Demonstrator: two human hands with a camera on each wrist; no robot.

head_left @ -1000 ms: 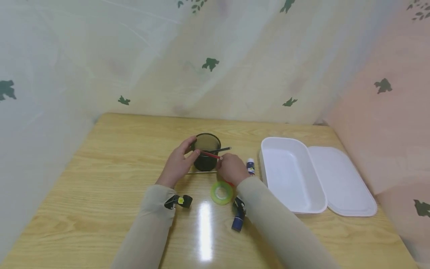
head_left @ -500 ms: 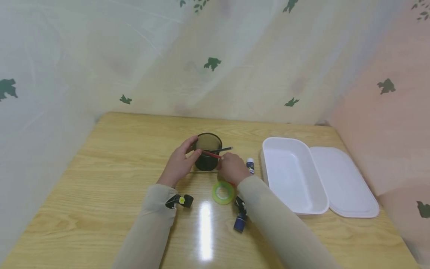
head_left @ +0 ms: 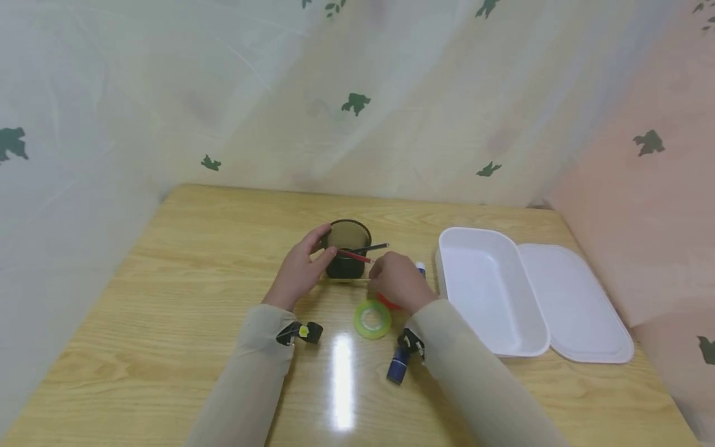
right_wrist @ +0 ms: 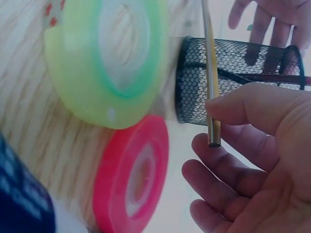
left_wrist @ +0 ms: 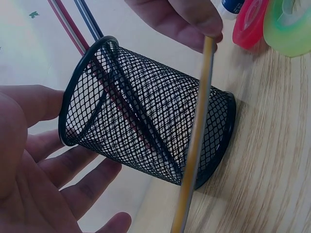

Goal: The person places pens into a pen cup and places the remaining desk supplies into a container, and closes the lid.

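Note:
A black mesh pen holder (head_left: 345, 264) stands upright on the table, with a red pencil (head_left: 355, 255) and a dark pencil (head_left: 375, 247) leaning in it. My left hand (head_left: 296, 271) rests at its left side, thumb tip at the rim and fingers spread, fairly straight, along the wall. Between thumb and index finger, my right hand (head_left: 399, 279) pinches one end of a yellow pencil (left_wrist: 197, 126) with a dark stripe. That pencil lies crosswise in front of the holder's lower part. The right hand's other fingers (right_wrist: 214, 179) are loosely bent.
A green tape roll (head_left: 372, 319) and a red tape roll (right_wrist: 131, 179) lie nearest the right hand. One dark blue tube (head_left: 398, 366) is by the right wrist, and a white-capped one (head_left: 421, 269) sits behind that hand. Farther right are a white box (head_left: 494, 292) and its lid (head_left: 578, 304).
My right hand has risen slightly and shifted right, bringing the yellow pencil's end up with it. More of the red tape roll now shows. The left hand stays at the pen holder.

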